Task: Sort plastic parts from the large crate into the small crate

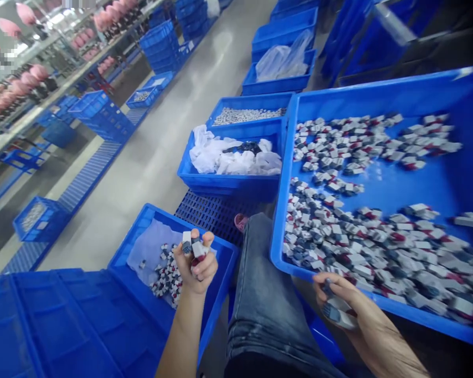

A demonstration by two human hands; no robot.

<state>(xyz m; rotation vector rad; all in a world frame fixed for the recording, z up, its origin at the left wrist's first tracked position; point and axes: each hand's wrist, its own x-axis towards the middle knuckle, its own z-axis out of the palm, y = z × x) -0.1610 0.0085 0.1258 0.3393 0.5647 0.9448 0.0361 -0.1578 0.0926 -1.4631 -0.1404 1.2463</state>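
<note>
My left hand is raised over a blue crate at my lower left, fingers closed round a few small grey, white and red plastic parts. A small heap of the same parts lies in that crate on a pale sheet. My right hand rests at the near rim of a large blue tray on my lap, fingers curled round more of the small parts. The tray holds several loose piles of these parts. My knee in grey jeans lies between the two hands.
Ahead stand blue crates with white cloth, small pale pieces and clear plastic bags. A blue lid surface fills the lower left. A grey aisle runs past stacked crates and shelves with pink items.
</note>
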